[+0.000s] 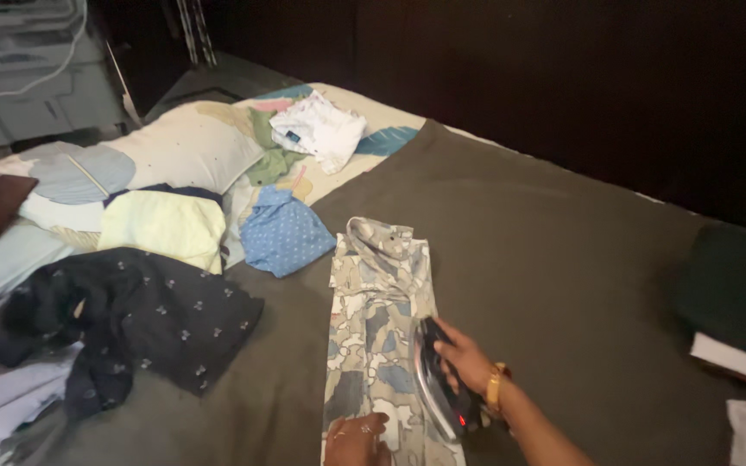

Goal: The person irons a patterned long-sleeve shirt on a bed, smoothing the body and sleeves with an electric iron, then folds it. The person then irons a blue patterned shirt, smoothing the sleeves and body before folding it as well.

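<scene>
1. The right hand [464, 358] is closed around the handle of a dark clothes iron [439, 384], which rests on the right edge of a folded camouflage-print shirt [377, 319].
2. The left hand [357, 438] lies on the shirt's lower end, seemingly flat, clasping nothing.
3. The shirt lies on a grey-green blanket [546, 259]; a dark patterned garment [144, 319] and a blue dotted cloth [285, 233] lie to its left.

A folded shirt [379, 328] lay on the blanket [563, 259] near the bed's near edge. The iron [439, 380] stood on the shirt's right side, under the right hand [464, 358]; the left hand [357, 438] pressed the shirt's near end. Toward the bed's left edge lay a pile of clothes [131, 319], with a pillow [187, 147] behind it, toward the far left corner.
</scene>
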